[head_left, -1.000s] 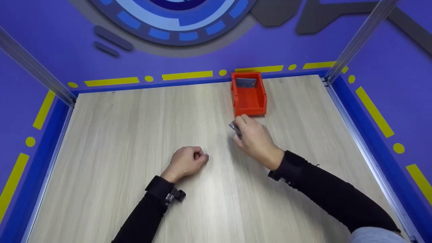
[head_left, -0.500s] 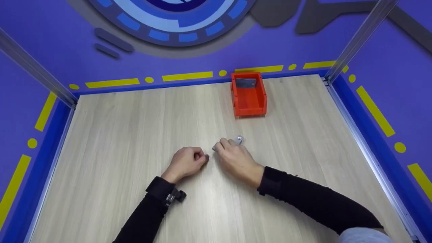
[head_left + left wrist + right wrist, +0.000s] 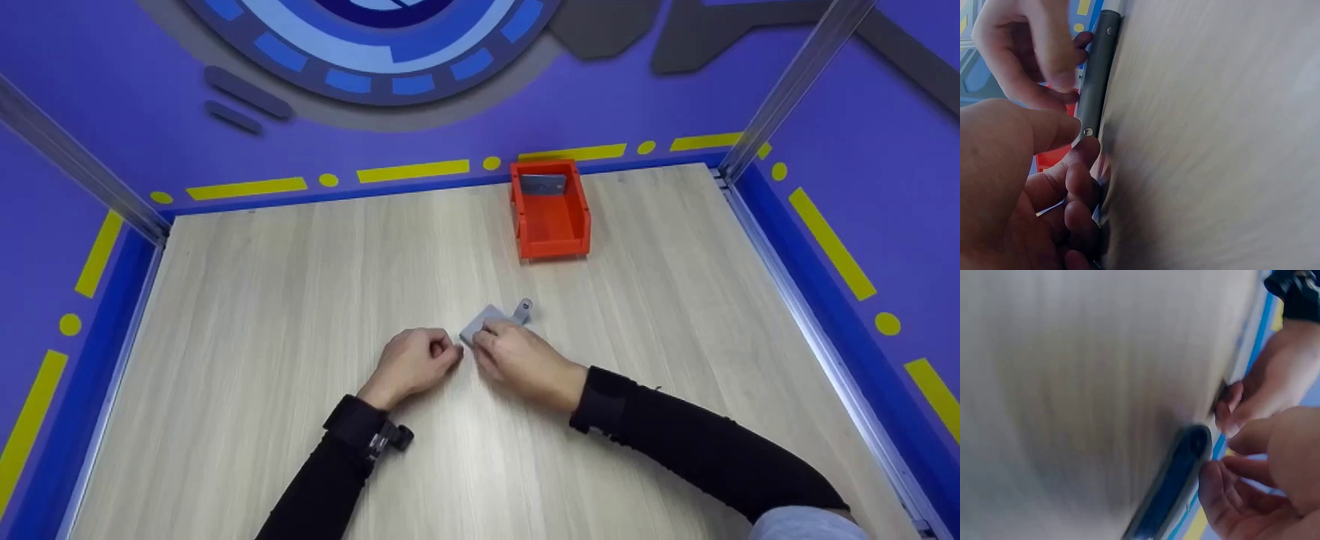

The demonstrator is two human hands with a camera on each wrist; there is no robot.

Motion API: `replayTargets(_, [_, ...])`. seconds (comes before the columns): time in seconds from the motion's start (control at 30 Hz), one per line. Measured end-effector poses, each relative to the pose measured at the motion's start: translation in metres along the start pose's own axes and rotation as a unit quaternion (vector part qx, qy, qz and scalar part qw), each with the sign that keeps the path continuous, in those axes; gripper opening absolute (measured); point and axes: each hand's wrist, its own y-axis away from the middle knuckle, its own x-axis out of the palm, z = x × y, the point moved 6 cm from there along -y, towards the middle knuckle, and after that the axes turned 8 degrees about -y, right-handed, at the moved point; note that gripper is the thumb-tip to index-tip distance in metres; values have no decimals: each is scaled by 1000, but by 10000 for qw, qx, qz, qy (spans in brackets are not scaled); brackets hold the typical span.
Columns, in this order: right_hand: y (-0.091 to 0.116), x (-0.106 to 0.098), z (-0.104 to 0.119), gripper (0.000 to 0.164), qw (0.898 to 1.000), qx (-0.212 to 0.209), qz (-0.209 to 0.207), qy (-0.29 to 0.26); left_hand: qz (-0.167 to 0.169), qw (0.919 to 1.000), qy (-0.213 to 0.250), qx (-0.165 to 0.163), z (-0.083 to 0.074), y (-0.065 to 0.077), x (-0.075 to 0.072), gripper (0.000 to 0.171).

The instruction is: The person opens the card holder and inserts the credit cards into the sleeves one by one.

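A flat grey plate-like piece (image 3: 489,315) lies on the table between the hands, with a narrow round-ended arm (image 3: 523,307) sticking out from one corner. My right hand (image 3: 529,366) rests its bent fingertips on the piece's upper side. In the left wrist view its thumb is blurred above the piece's grey edge (image 3: 1098,70). My left hand (image 3: 415,360) lies loosely curled beside the near left corner, thumb and index finger close together. Whether those fingertips touch the piece is unclear. From the right wrist view the arm looks like a dark hollow channel (image 3: 1176,472).
Beyond the hands stands a red bin (image 3: 553,249) near the back wall. A grey plate (image 3: 543,184) leans inside its far end. Purple walls (image 3: 420,142) with metal corner posts (image 3: 787,82) enclose the wooden table (image 3: 262,322) at the back and sides.
My right hand has come from in front of the bin toward the left hand, bringing the grey piece down to the table. More of the piece now shows past its fingers. The left hand has stayed put.
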Motion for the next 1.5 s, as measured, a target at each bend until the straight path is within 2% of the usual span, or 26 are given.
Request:
replayTargets(0.17, [-1, -20, -23, 13, 9942, 771, 107, -741, -56, 9998, 26, -174, 3, 0, 2, 18])
replayTargets(0.3, [1, -34, -48, 14, 9795, 1562, 75, -1269, -95, 9997, 76, -223, 3, 0, 1, 17])
replayTargets(0.4, [4, -42, -62, 16, 9699, 1893, 189, -1519, -101, 9995, 173, -251, 2, -1, -1, 18])
replayTargets(0.57, [10, -47, -76, 21, 9538, 2403, 699, -1660, -99, 9984, 448, -324, -3, 0, -1, 25])
replayTargets(0.67, [16, -44, -82, 26, 9411, 2705, 1084, -1715, -58, 9980, 566, -288, -12, 0, 1, 29])
replayTargets(0.73, [19, -40, -85, 28, 9360, 2772, 1260, -1765, -16, 9981, 558, -276, -19, -1, 3, 30])
replayTargets(0.9, [17, -33, -86, 29, 9378, 2648, 1413, -1745, 7, 9981, 351, -516, -25, -8, 8, 25])
replayTargets(1.1, [16, -31, -84, 33, 9474, 2509, 1228, -1561, 32, 9959, 402, -811, -23, -12, 10, 21])
replayTargets(1.27, [18, -27, -78, 34, 9568, 2263, 1141, -1423, -8, 9949, 456, -901, -19, -14, 7, 19])
replayTargets(1.5, [22, -22, -67, 35, 9627, 2050, 951, -1491, -155, 9947, 422, -926, -16, -19, 4, 18])
